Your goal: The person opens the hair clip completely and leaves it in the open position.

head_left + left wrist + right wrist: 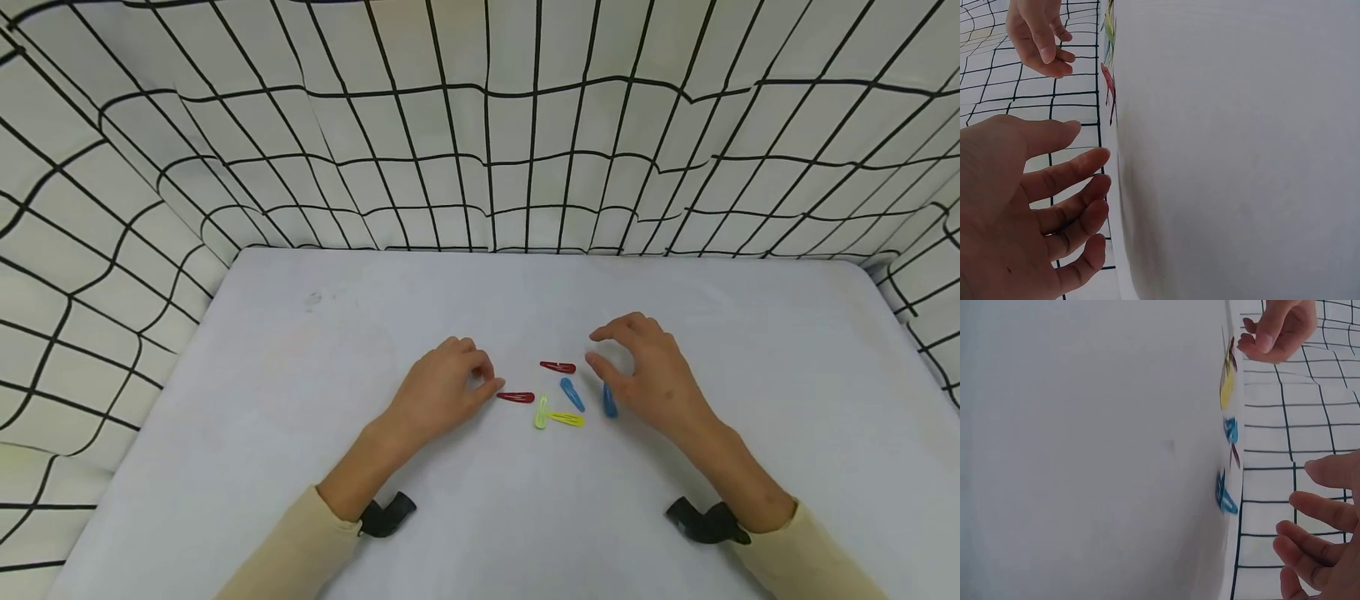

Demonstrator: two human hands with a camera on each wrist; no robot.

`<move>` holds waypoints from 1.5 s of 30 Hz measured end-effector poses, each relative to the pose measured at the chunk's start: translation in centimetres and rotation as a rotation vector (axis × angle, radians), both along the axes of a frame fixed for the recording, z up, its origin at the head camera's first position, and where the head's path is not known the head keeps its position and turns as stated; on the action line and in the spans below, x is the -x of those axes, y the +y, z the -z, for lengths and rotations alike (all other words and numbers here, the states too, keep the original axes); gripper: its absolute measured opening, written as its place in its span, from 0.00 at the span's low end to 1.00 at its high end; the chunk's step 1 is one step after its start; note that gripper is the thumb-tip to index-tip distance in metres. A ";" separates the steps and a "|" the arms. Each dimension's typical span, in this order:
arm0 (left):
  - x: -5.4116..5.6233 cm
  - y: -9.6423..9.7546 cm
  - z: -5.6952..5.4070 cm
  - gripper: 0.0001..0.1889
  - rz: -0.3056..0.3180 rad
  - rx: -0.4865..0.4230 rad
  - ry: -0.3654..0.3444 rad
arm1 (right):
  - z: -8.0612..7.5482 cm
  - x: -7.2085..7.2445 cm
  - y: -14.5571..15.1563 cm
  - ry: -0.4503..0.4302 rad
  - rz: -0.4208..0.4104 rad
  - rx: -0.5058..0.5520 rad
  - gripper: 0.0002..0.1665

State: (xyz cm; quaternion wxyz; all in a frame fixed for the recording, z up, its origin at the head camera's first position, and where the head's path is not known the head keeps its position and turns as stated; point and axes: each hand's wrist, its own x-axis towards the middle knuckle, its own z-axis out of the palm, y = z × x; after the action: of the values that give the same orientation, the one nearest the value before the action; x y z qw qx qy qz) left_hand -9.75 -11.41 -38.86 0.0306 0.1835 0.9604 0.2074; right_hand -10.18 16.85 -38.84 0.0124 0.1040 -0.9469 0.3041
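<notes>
Several small snap hair clips lie grouped on the white table. A red clip (517, 397) is closest to my left hand (450, 387), whose thumb tip overlaps its narrow end in the head view. In the left wrist view that hand's loosely bent fingers (1069, 172) have nothing between them. Another red clip (558, 367) lies farther back. Between the hands are a blue clip (572, 395), a pale green clip (541, 412) and a yellow clip (567, 419). My right hand (652, 375), thumb and fingers spread, hovers beside a second blue clip (610, 402), partly hiding it.
The white tabletop (337, 333) extends around the clips. White cloth with a black grid pattern (510, 125) rises behind the far edge and at both sides. A black wrist mount (386, 515) is strapped at the left sleeve, another black mount (705, 521) at the right.
</notes>
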 end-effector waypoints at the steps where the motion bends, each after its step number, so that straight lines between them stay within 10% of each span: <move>1: 0.0 0.1 0.0 0.07 0.000 0.004 -0.011 | 0.0 -0.1 -0.2 -0.008 -0.009 0.007 0.17; 45: -0.5 0.4 0.1 0.08 0.018 -0.018 -0.105 | 0.7 -1.3 -4.8 0.005 -0.212 -0.091 0.10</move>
State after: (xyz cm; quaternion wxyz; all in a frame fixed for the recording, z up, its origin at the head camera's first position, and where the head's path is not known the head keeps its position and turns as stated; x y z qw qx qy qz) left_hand -9.24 -11.02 -38.95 0.0810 0.1814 0.9539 0.2249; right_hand -8.87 12.02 -39.59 -0.0222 0.2047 -0.9434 0.2601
